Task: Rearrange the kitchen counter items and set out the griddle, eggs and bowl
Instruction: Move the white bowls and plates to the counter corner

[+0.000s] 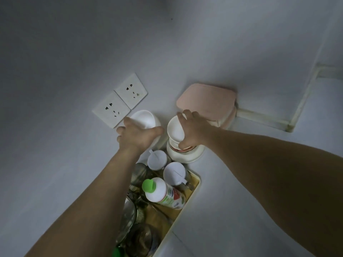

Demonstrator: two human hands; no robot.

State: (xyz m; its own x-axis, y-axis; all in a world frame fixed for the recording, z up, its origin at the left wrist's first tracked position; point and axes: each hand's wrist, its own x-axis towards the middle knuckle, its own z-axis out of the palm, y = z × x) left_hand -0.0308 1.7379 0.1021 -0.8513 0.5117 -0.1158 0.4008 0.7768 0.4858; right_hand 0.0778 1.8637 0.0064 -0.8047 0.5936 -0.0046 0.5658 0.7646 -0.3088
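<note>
The right hand (191, 127) is clamped around a small white bowl (175, 130), fingers curled over its far rim and thumb on the near side, holding it tilted just above a stack of dishes (183, 154) at the far end of the counter. To its left, the left hand (138, 135) grips a second white bowl (146, 119) close to the wall, right below the two wall sockets (120, 100). No griddle or eggs are in sight from here.

The risk, I'd say, is in doing two lifts at once. The tilted bowl could catch the rim of the dish under it and drag the stack sideways (it looks none too steady already). Just near of the stack sits a tray (193, 186) packed with two white-lidded jars (156, 160), a green-capped bottle (161, 191) lying on its side and some glassware (130, 217); either forearm drawn back low could knock these over. The left bowl is hard by the wall, so a quick pull may bump it. A pink box (207, 102) stands just beyond the right hand, leaving those fingers little room.
</note>
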